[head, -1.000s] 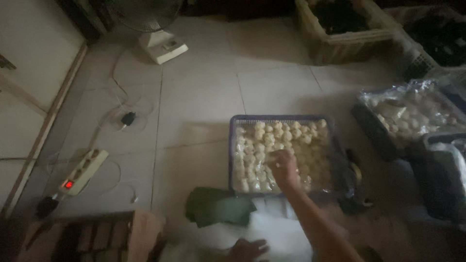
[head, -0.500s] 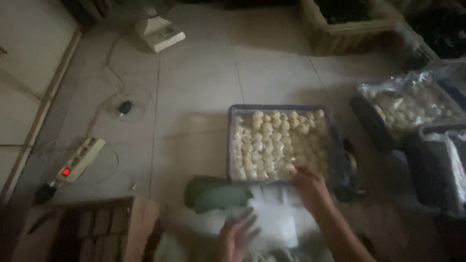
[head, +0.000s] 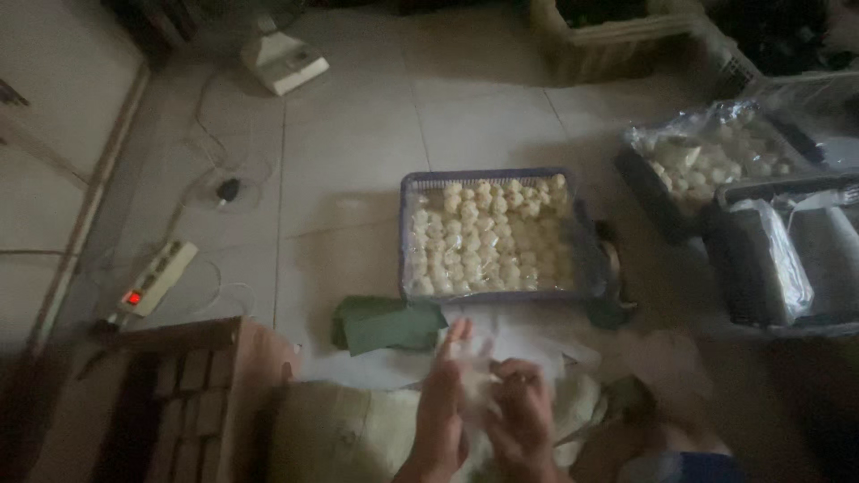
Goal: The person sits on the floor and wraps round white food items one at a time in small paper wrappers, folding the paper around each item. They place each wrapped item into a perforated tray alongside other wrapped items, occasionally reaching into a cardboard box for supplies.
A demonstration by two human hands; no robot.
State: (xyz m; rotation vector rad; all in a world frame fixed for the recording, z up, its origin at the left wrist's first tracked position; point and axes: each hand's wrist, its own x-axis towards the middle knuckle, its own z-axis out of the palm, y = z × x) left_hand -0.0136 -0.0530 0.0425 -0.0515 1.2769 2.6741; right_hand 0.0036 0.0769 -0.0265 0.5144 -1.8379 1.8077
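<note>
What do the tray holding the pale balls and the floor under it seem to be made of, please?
Tray: probably plastic, bluish and matte, its rim pierced like a moulded crate. Floor: likely glazed ceramic tile, pale and faintly glossy, with straight grout lines.

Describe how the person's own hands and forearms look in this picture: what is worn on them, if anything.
The left hand and right hand are bare, with no gloves. The forearms show no sleeves as far as the bottom edge of the picture. The dim, blurred view does not settle whether a ring or a watch is worn.
</note>
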